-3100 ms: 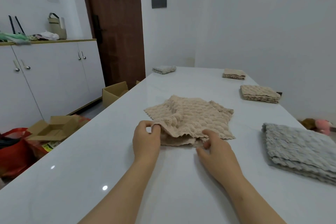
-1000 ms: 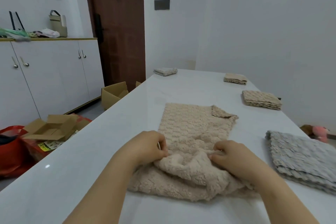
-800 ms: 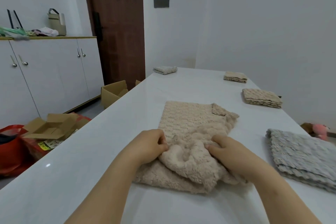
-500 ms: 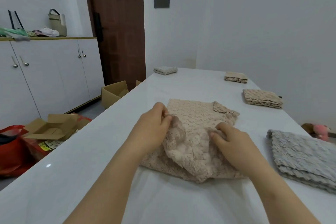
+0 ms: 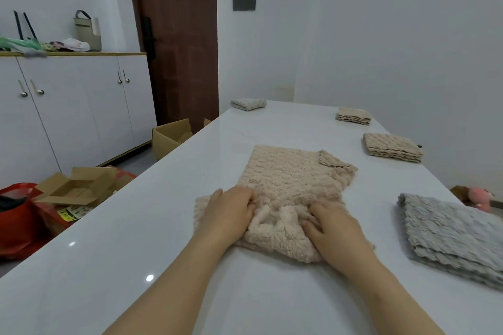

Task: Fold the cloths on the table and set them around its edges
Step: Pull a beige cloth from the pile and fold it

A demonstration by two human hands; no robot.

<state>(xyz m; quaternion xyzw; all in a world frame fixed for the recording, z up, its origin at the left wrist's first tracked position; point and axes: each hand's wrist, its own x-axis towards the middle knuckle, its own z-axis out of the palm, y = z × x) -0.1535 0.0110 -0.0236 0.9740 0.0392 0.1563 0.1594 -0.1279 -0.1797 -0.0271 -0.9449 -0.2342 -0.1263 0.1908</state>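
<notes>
- Clamped on the bunched near edge of the beige cloth (image 5: pixel 288 179): left grip (image 5: pixel 228 212) and right grip (image 5: pixel 332 228), fingers curled into the fabric.
- Spread flat on the bench (image 5: pixel 136 253) beyond both grips, far right corner turned over.
- Right of the right grip, apart from it: folded grey cloth (image 5: pixel 457 231), near the bench edge.

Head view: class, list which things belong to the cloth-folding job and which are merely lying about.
Job: half-folded beige textured cloth, left hand and right hand gripping it; folded grey cloth, nearer folded beige cloth, farther folded beige cloth, small pale folded cloth; glossy white table.
Lying about: open cardboard boxes, red bag, pink soft toy, grey tote bag.
</notes>
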